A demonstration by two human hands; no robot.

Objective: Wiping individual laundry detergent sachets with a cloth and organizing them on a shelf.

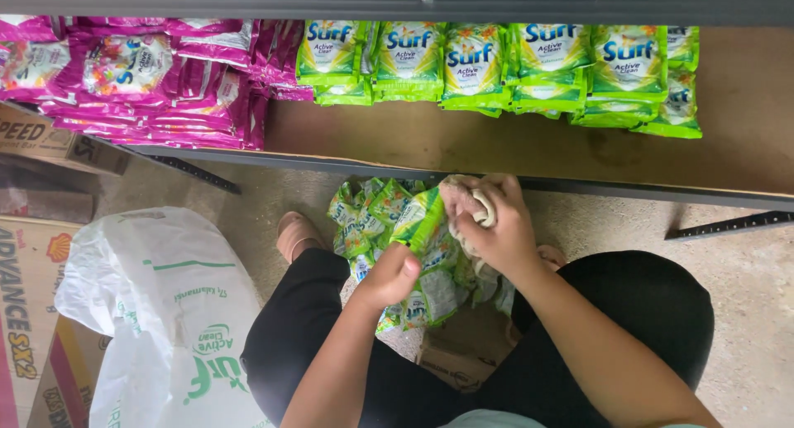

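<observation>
Both forearms come up from the bottom of the shot, over knees in black trousers. Left hand point(389, 275) is pinched shut on a green sachet point(422, 229), thumb on top near its lower edge, holding it tilted just below the shelf. Right hand point(496, 229) is curled tight around a beige cloth point(465, 200) and pressing it against the sachet's upper right side, so cloth and sachet are touching, fingers wrapped over the cloth.

Under the hands there's a loose pile of green sachets point(364, 217) on the floor between the knees, with a small cardboard box point(451, 358) below it.

Shelf edge point(628, 188) runs right above the knuckles, pretty close. On the shelf, a row of green sachets point(496, 68) stands at the back, and the board in front of them and off to the right is bare brown. Pink sachets point(149, 76) are stacked on the left part.

Left of the knee: a white plastic sack point(165, 312) and cardboard cartons point(33, 312), crowding that side. Concrete floor point(744, 287) on the right is open.
</observation>
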